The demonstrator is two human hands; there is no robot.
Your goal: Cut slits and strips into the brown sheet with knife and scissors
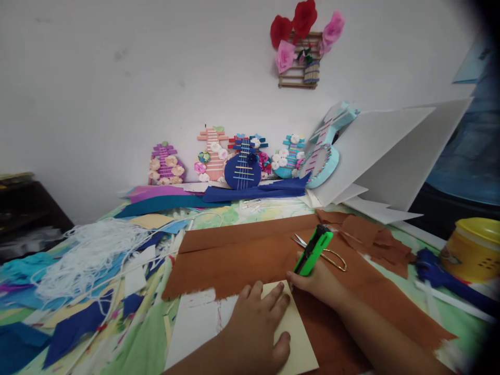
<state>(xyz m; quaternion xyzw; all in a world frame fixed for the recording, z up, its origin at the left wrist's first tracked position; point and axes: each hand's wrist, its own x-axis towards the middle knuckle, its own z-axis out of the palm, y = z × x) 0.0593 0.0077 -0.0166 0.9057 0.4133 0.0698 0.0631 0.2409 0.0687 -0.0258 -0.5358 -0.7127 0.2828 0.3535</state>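
Observation:
My left hand (260, 325) lies spread on a cream board (299, 341), fingers apart, with a white sheet (191, 323) under and beside it. Wrapped round a green and black utility knife (313, 251), my right hand (316, 281) rests at the board's upper corner; the knife stands tilted, and its tip is hidden by the hand. Brown cloth (234, 255) spreads beneath and behind the board. Gold-handled scissors (335, 259) lie on the cloth, just behind the knife.
A heap of white cord (89, 255) and blue scraps (74, 328) cover the left. Small decorated lutes (242, 169) lean on the wall. White boards (371, 151) stand at the back right. A blue glue gun (441, 273) lies by a yellow tub (474, 250) at the right.

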